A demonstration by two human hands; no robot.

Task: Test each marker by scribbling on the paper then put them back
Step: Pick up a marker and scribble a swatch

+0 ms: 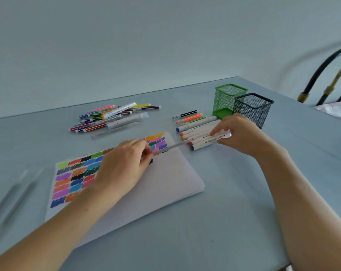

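White paper (165, 180) lies on the table, its left and top parts filled with coloured scribble patches (73, 177). My left hand (122, 167) rests over the paper and pinches a thin grey pen (173, 146) that points right. My right hand (238, 133) grips the end of a white marker (222, 136) on the right-hand row of white markers (197, 132). A pile of thin coloured markers (111, 118) lies beyond the paper. A few thin markers (189, 117) lie behind the row.
A green mesh pen cup (229, 100) and a black mesh pen cup (252, 108) stand at the back right. Two blurred grey pens (13, 198) lie at the left. The table (234, 222) ends at the wall behind and at the right, where a metal bedframe (322, 75) shows.
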